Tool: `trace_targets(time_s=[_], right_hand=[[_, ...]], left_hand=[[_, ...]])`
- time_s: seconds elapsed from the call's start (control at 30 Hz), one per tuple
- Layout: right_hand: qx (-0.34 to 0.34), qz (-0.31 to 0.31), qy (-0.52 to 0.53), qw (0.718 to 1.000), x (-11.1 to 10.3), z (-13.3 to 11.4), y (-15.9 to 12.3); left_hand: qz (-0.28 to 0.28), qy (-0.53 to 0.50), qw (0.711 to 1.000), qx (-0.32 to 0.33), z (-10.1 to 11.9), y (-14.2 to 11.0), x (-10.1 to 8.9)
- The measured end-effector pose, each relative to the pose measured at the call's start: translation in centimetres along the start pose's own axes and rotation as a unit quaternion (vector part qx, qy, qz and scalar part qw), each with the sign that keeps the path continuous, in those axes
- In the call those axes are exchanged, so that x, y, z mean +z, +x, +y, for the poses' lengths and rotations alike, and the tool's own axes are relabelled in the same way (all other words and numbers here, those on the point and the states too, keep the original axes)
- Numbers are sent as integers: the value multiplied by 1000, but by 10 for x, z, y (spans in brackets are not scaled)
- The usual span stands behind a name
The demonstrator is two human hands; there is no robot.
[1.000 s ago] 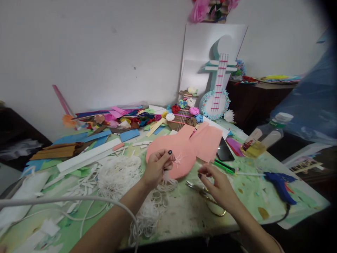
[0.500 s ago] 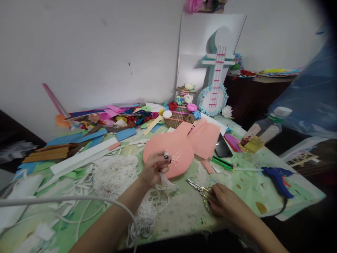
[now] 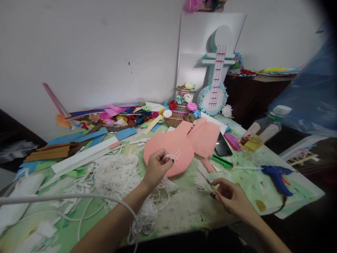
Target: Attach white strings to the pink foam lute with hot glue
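My left hand [image 3: 157, 168] pinches a small bundle of white string [image 3: 172, 155], its loose ends fanned out over a pink lute-shaped piece [image 3: 168, 142]. Lower lengths of the string hang beneath the palm. To the right, my right hand [image 3: 229, 196] is closed on a pair of scissors [image 3: 207, 179], smeared by motion, with the blades pointing away and to the left. Most of the scissors' handles are hidden by the fingers. A tangled heap of white string [image 3: 116, 172] lies left of my left forearm.
A blue glue gun [image 3: 277, 179] lies right of my right hand, near a green utility knife [image 3: 222, 161], a phone [image 3: 223, 144] and a tilted-looking bottle [image 3: 265, 128]. Paper scraps [image 3: 113, 112] cover the back. A pale blue paper lute [image 3: 216, 77] stands against a board.
My right hand has turned and shifted slightly right with the scissors, whose blades now show edge-on. My left hand has rolled over, still pinching the string.
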State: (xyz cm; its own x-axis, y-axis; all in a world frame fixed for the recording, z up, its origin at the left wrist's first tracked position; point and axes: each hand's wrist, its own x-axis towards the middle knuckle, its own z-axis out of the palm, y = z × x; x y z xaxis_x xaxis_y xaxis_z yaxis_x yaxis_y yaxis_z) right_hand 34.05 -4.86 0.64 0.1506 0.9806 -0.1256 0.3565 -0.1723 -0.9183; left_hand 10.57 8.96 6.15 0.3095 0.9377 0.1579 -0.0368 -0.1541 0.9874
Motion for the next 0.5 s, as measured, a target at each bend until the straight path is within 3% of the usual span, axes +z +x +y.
trace_targets(time_s=[0.1,0.23,0.4,0.5], right_hand=[[20,-39,154,987,16,-9,-6],[-18,-104,269,957,39,-32,-9],[-53,-190,379,904,60,-55,-9],[-50,-225,393,890,67,-64,-10]], left_hand=[[35,18,999,18,-5,2,2],[55,34,997,36,-11,3,4],[30,61,998,17,-10,0,4],[4,80,997,9,-8,-3,5]])
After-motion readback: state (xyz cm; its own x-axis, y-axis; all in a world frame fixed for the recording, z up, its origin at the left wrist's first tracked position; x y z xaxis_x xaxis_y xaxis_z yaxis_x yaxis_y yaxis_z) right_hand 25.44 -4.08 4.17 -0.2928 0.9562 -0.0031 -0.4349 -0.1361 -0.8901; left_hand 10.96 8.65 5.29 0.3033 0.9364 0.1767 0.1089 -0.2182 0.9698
